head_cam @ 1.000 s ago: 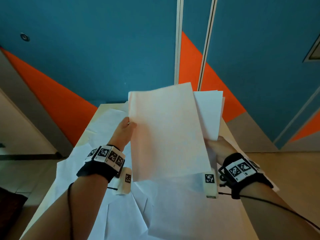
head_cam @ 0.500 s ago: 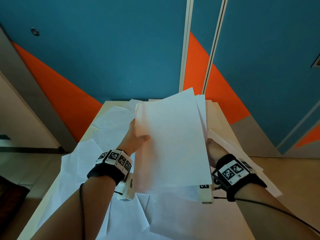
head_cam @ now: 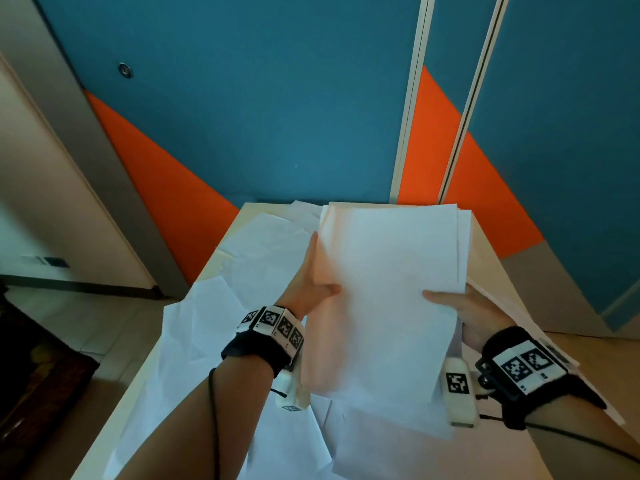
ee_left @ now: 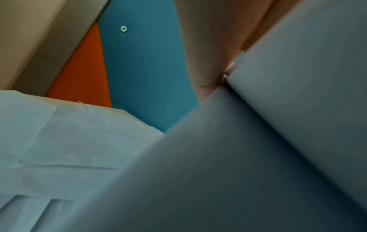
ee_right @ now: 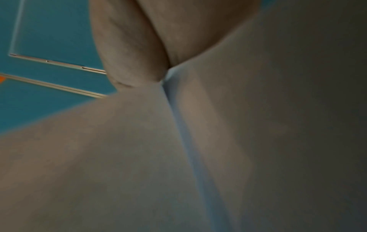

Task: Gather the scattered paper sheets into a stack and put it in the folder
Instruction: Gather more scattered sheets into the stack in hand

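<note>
A stack of white paper sheets [head_cam: 388, 292] hangs tilted over the table, held from both sides. My left hand [head_cam: 311, 285] grips its left edge, thumb on top of the sheets. My right hand [head_cam: 464, 310] grips the right edge, thumb lying on the top sheet. In the left wrist view the stack [ee_left: 248, 157] fills the right half below my left hand [ee_left: 210, 66]. In the right wrist view the stack [ee_right: 139, 157] covers almost everything under my right hand [ee_right: 139, 51]. More loose white sheets [head_cam: 221, 317] lie spread on the table. No folder shows in any view.
The pale wooden table [head_cam: 485, 244] stands against a blue and orange wall [head_cam: 263, 109]. Loose sheets overhang its left edge above a tiled floor [head_cam: 69, 327]. A dark object [head_cam: 31, 386] sits at the lower left on the floor.
The stack has come down from upright to lying lower and flatter over the table. The sheets have been squared together. My right thumb now lies on top.
</note>
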